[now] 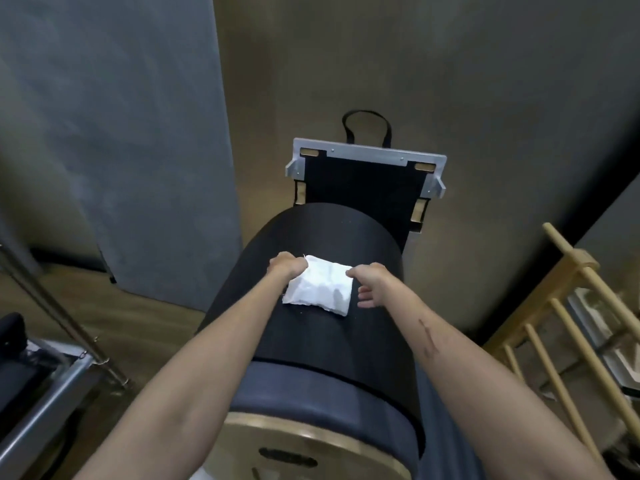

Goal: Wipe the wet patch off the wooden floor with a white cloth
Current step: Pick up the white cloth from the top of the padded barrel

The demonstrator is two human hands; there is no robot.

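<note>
- A wooden floor [450, 98] in brownish tones is seen beyond the equipment, with a grey mat [114, 133] laid out on it at the left.
- The middle of the view is filled by a black padded barrel [311, 341], rounded on top, with a wood-edged end at the bottom of the view.
- Past the barrel, a grey metal frame [367, 155] with a black strap loop [366, 128] is seen.
- A wooden ladder rack [561, 323] is seen at the right, and metal-framed equipment [52, 375] at the lower left.
- The white cloth [317, 289], folded into a rough square, is laid on top of the barrel, between the two hands.
- The cloth's left edge is gripped by the left hand [287, 266], its fingers curled round the fabric.
- The cloth's far right corner is pinched by the right hand [370, 280]; its lower fingers are held loosely beside the cloth's right edge.
- No wet patch can be made out on the floor.
</note>
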